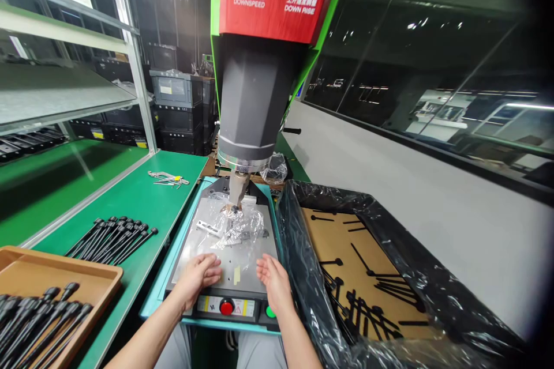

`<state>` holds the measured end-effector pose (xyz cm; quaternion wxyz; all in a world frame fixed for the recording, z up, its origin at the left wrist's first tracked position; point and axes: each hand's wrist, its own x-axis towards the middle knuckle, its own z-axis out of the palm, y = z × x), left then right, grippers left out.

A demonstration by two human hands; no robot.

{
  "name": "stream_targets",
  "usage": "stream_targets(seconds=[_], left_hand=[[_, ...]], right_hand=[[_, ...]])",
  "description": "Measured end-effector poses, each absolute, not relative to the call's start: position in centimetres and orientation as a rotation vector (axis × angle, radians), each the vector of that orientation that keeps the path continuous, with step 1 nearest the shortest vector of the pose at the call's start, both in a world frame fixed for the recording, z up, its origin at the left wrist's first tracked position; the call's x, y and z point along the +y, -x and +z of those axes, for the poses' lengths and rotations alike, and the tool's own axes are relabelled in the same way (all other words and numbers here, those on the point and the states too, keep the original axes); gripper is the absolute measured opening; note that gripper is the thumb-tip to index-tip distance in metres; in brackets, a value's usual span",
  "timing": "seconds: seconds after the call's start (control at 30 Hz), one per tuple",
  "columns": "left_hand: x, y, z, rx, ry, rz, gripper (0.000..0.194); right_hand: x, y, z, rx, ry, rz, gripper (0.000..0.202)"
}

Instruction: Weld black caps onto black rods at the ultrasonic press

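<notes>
My left hand (199, 277) hovers over the front left of the machine's metal base plate (190, 248), fingers loosely curved and nothing in them. On the right side, my right hand (274, 282) is held beside the green button (270, 312), its fingers apart and without any object. Between and beyond the hands, a clear plastic sheet (251, 228) lies crumpled over the fixture in the middle of the plate. The metal welding horn (238, 187) comes down onto that fixture from the dark machine head (249, 98). A red button (226, 307) sits on the front panel.
To the right stands a box lined with black plastic (303, 259), holding several black rods with round heads (363, 311). More such rods (115, 239) lie on the green table (142, 202) and in a brown tray (115, 277). Pliers (167, 177) rest farther back.
</notes>
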<state>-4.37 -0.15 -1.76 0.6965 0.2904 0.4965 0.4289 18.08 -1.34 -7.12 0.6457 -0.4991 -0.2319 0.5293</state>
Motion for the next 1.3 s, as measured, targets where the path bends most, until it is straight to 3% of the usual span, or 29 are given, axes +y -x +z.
stream_targets(seconds=[0.17,0.33,0.5,0.67,1.07,1.3], left_hand=[[-4.1,8.7,-7.7,1.228,-0.777,0.750,0.041],[-5.3,11.9,-11.7,1.261,-0.986,0.790,0.043],[-4.3,12.0,-11.7,1.295,-1.029,0.773,0.049],[-3.8,12.2,-10.8,1.300,-0.929,0.675,0.042],[-6.4,12.5,-11.3,1.292,-1.058,0.475,0.046],[-8.0,11.3,-11.6,1.244,-1.065,0.557,0.057]], right_hand=[[-7.7,-20.2,-11.0,-0.797,1.401,1.108,0.050],[-11.4,-22.0,-15.6,-1.083,1.648,0.965,0.049],[-11.2,-21.7,-16.7,-1.154,1.705,0.796,0.051],[-10.8,-20.8,-16.3,-1.144,1.768,0.626,0.049],[-12.8,-20.5,-16.4,-0.982,1.686,0.901,0.044],[-13.6,-19.1,-15.1,-1.045,1.607,1.052,0.048]])
